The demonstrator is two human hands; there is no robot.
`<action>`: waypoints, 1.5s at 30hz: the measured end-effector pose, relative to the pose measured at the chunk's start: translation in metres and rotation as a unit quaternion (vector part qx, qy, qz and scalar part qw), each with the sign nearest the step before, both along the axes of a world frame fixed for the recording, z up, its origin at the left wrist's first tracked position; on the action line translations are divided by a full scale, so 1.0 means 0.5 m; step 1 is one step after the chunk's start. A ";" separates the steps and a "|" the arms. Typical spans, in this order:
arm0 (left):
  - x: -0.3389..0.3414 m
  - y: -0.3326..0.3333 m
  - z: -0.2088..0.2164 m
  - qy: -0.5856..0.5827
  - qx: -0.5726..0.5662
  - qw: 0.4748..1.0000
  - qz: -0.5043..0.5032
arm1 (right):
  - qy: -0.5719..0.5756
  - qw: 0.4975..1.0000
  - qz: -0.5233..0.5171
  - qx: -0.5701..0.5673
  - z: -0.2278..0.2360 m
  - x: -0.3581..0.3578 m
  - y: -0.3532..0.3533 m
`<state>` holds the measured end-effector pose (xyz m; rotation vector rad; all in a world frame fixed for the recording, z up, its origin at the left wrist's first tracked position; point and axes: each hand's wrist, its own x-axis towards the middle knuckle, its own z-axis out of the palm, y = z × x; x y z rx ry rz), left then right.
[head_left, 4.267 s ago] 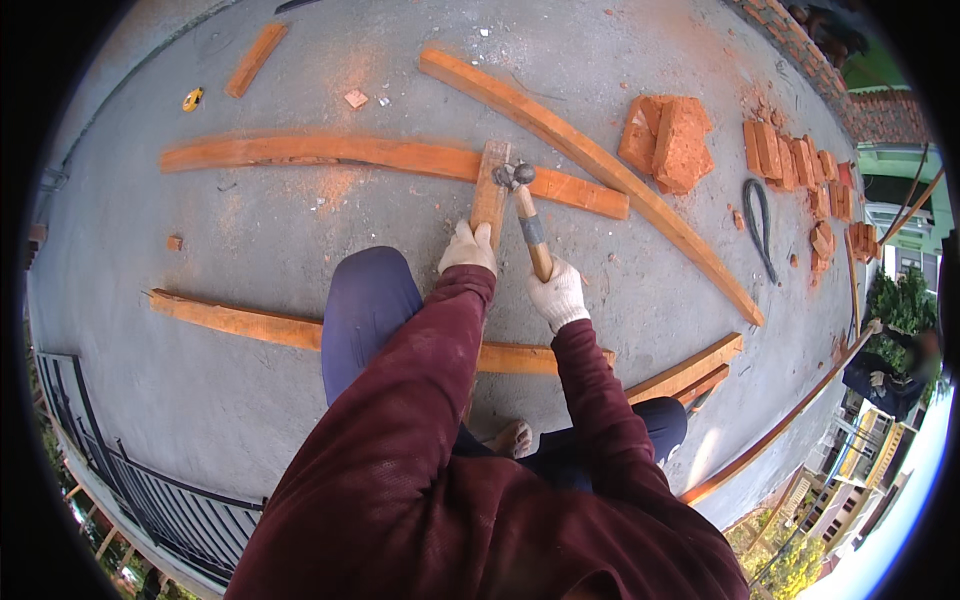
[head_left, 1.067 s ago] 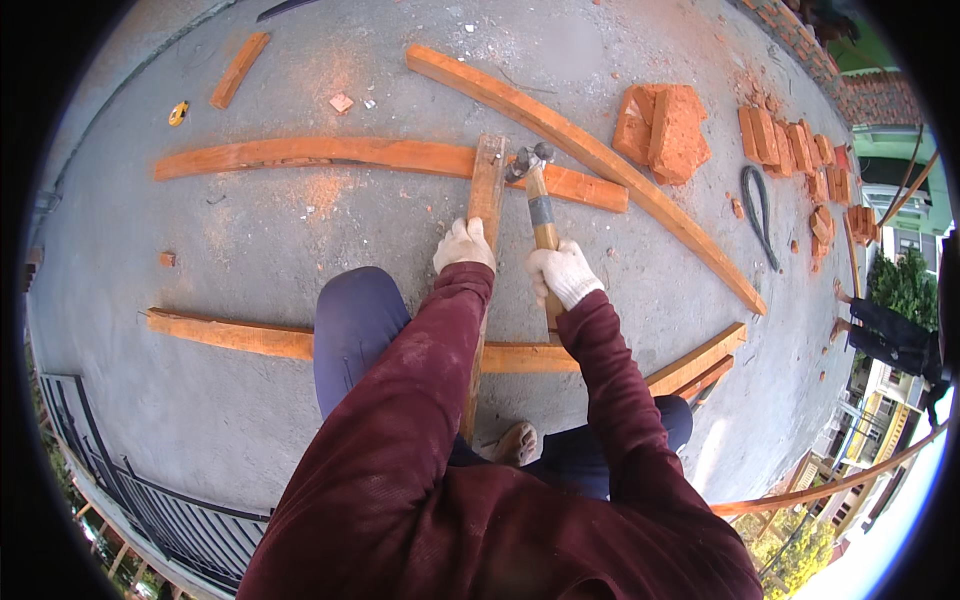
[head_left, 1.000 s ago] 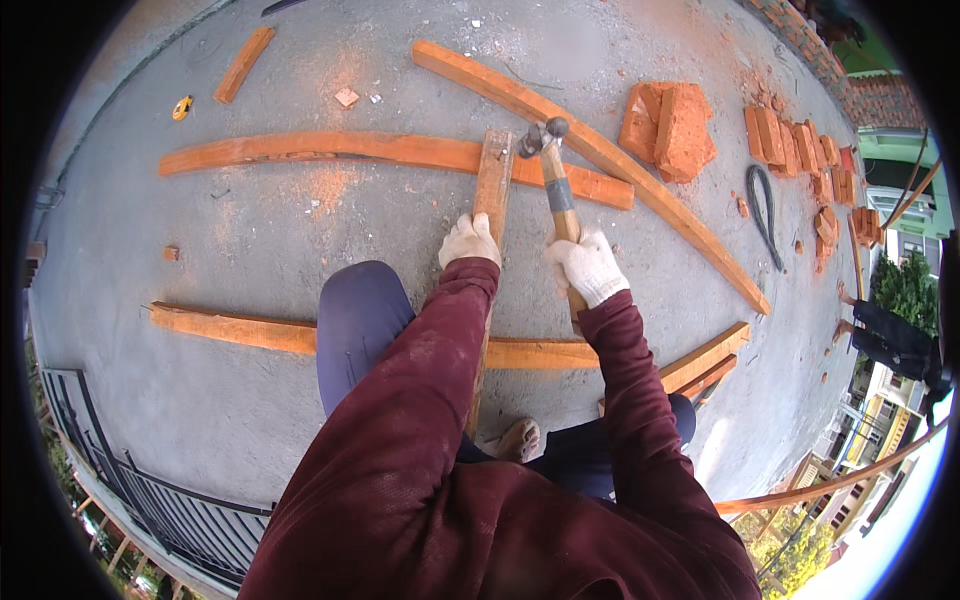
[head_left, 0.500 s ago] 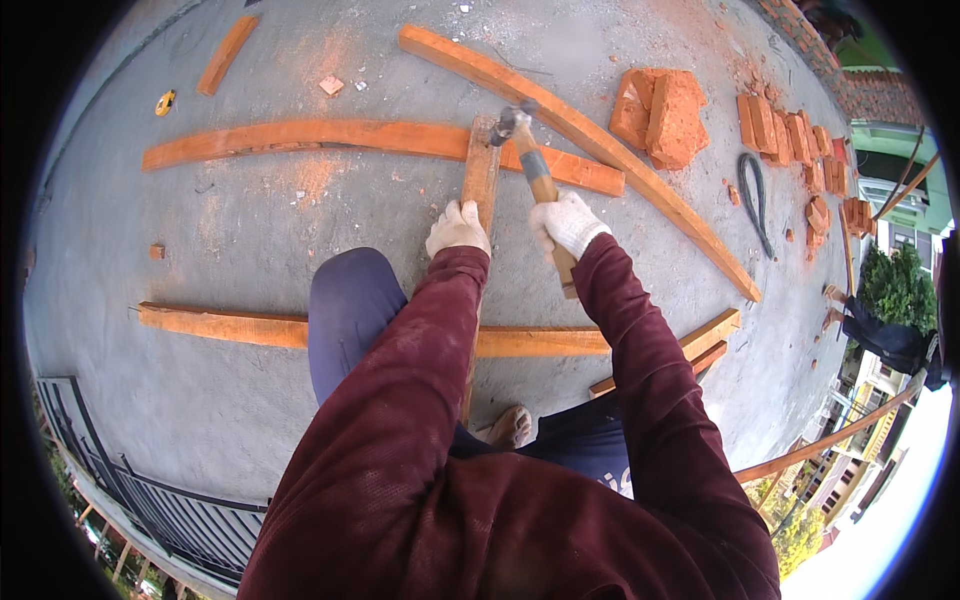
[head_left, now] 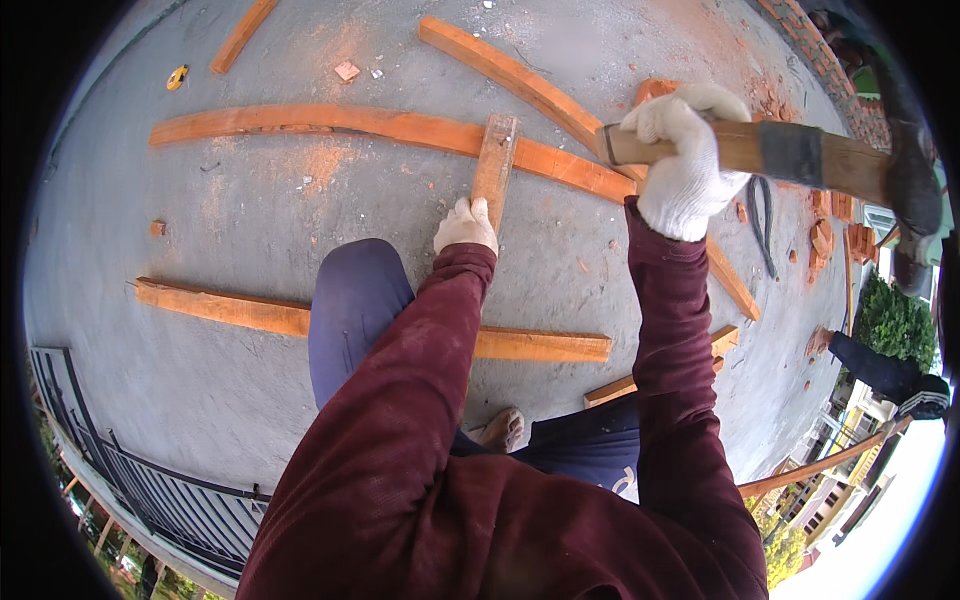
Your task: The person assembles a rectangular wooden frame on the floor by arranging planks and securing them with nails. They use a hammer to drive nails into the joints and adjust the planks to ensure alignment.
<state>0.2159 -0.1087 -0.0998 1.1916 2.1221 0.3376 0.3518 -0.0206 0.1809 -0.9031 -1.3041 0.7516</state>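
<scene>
My left hand [head_left: 466, 226], in a white knit glove, is closed round a short wooden plank [head_left: 494, 165]. The plank's far end lies across a long orange-brown beam [head_left: 300, 121]; its near part runs beneath my left arm toward a second beam [head_left: 545, 345]. Raised up at the right, my gloved right hand [head_left: 692, 165] grips a hammer [head_left: 840, 160] by its wooden handle. A dark band wraps the handle, and the dark metal head points off to the right, well apart from the plank.
A diagonal beam [head_left: 510, 75] lies beyond the plank, partly behind my right hand. Bricks [head_left: 822, 240] and a dark looped cable [head_left: 763, 225] are at the right. A tape measure [head_left: 177, 77] sits far left; a metal railing [head_left: 180, 500] edges the near left. Another person's leg [head_left: 870, 360] shows at right.
My right hand has swung the hammer up and to the right, away from the plank's far end. My left hand stays on the plank. The view has shifted slightly.
</scene>
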 end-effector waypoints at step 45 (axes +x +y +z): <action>0.018 0.045 0.008 0.002 0.003 1.000 0.011 | -0.067 0.779 0.032 -0.623 -0.245 0.118 -0.124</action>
